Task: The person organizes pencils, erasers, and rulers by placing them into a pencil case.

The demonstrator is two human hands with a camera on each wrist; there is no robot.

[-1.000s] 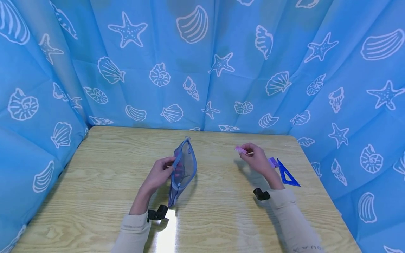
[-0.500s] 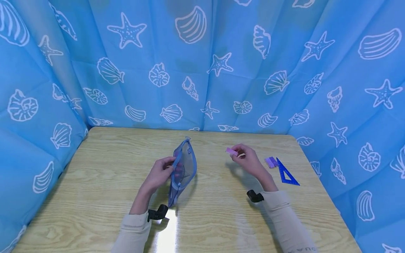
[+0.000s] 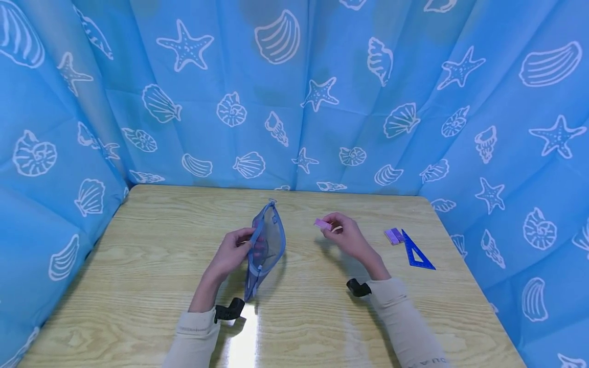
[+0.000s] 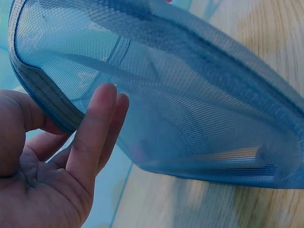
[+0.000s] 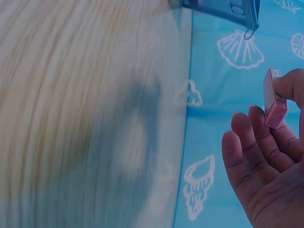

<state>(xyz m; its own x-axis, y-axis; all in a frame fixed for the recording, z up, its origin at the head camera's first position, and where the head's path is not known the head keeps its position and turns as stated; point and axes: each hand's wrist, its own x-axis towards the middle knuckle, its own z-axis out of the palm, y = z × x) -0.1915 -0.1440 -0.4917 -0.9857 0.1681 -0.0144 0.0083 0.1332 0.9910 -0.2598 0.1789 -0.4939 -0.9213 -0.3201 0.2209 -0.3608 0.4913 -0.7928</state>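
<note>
My left hand (image 3: 231, 254) pinches one side of the mouth of a blue mesh zip pouch (image 3: 275, 243), which stands on edge with its mouth gaping. Through the mesh in the left wrist view, a slim pencil-like bundle (image 4: 223, 157) lies along the bottom of the pouch. To the right of the pouch, my right hand (image 3: 348, 238) holds a small pink eraser (image 3: 323, 224) above the table, between thumb and fingers. Seen from the right wrist, the eraser (image 5: 274, 99) has a pale side and a pink end. A gap separates it from the pouch.
Small purple blocks (image 3: 393, 235) lie on the wooden table (image 3: 152, 245) at the right, beside a blue set square (image 3: 417, 253). A blue curtain (image 3: 276, 82) with white shells and starfish hangs along the back and both sides.
My right hand has moved left with the eraser, towards the pouch, uncovering the purple blocks. The left hand and pouch have stayed in place.
</note>
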